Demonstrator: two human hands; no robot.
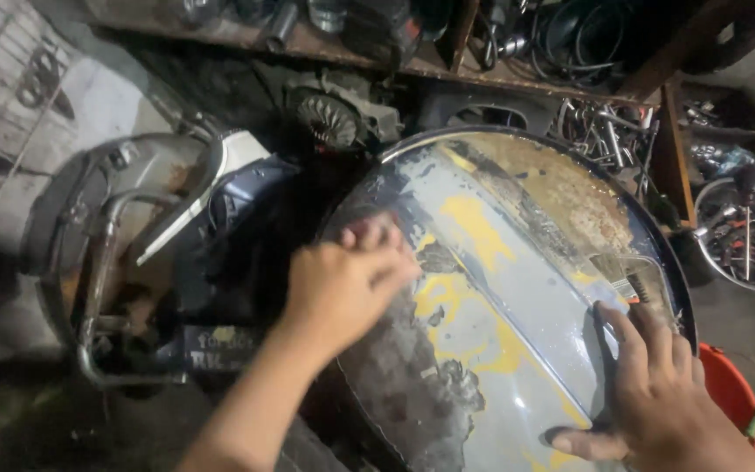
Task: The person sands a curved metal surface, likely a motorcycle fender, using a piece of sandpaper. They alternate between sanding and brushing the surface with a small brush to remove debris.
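Rusty curved metal panel [517, 288] under hands [342, 284]

Our left hand [342, 284] was bare, no glove or ring we could see, our forearm uncovered with no sleeve in view, our right hand [657, 393] likewise bare, fingers smudged with workshop grime

The middle of the curved, rusted grey-and-yellow metal body panel [491, 288] lies bare between the left hand [342, 284] and right hand [657, 385]. A scooter frame with chrome tubing [124, 262] crowds its left edge, an orange plastic bucket [727, 389] its lower right edge, and a cluttered wooden shelf [482, 74] its top edge.
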